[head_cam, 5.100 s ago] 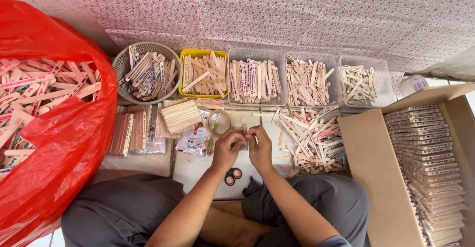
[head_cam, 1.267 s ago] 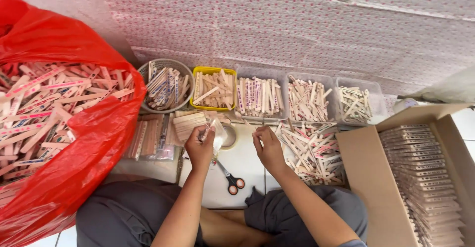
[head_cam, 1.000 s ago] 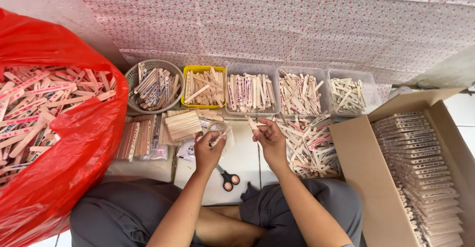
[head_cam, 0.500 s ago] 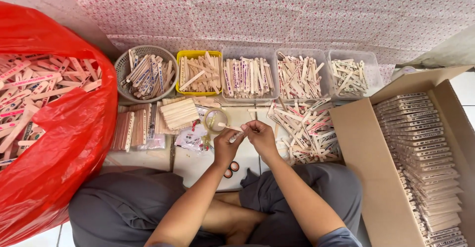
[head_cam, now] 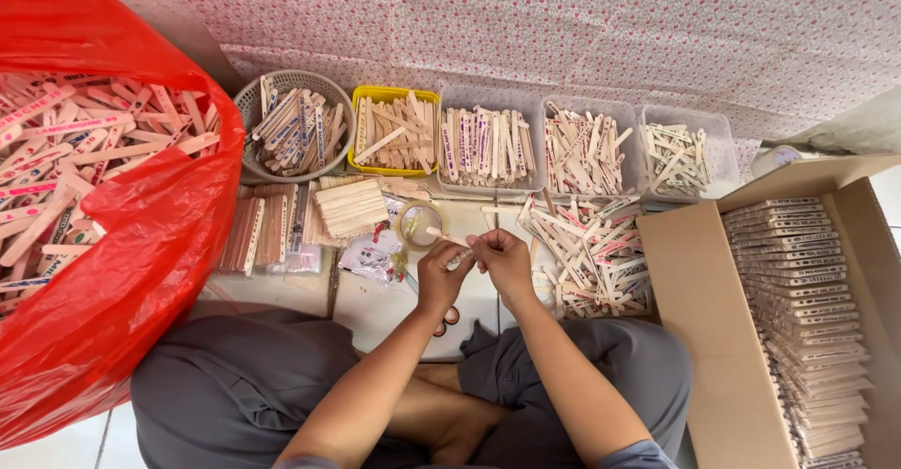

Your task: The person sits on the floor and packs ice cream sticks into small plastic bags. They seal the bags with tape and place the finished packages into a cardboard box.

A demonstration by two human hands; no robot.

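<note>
Wooden craft sticks, sorted on the floor, both hands meeting on one.

Red plastic bag (head_cam: 113, 244) of sticks at far left; round basket (head_cam: 293, 136), yellow tray (head_cam: 394, 131) and clear tubs (head_cam: 582, 150) in a row along the wall; roll of tape (head_cam: 419, 223) just beyond the hands. Left hand (head_cam: 441, 276) and right hand (head_cam: 502, 261) touch over the lap, each grip pressed together, pinching one thin stick (head_cam: 441, 235) angled up-left. Loose stick pile (head_cam: 591, 253) just right; cardboard box (head_cam: 694, 319) of stacked sticks at far right.
</note>
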